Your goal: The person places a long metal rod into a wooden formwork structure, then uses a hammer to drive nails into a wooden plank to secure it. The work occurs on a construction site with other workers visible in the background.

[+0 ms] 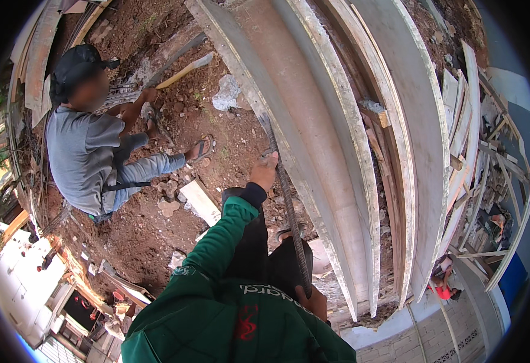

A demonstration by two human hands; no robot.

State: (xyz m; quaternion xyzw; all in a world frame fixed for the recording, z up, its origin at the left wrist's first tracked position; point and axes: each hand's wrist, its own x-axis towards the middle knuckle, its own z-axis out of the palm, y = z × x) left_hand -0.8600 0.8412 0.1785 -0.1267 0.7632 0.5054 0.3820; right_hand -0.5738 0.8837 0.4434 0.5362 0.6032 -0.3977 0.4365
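Observation:
A long ribbed steel bar [289,206] runs from beside my right hip up to the near edge of a grey, channel-shaped beam [295,78]. My left hand [264,172] is closed around its upper part, with the green sleeve stretched forward. Lower down, my right hand [314,303] grips the bar close to my body; part of that hand is hidden. The bar's far tip [266,123] lies at the beam's edge, and I cannot tell whether it is wedged there.
A person [86,145] in a grey shirt sits at the left, hands near a wooden handle [186,70]. A second long beam [419,121] lies to the right. Loose boards [470,115] are piled beyond it. A pale block [199,201] and rubble lie on the soil.

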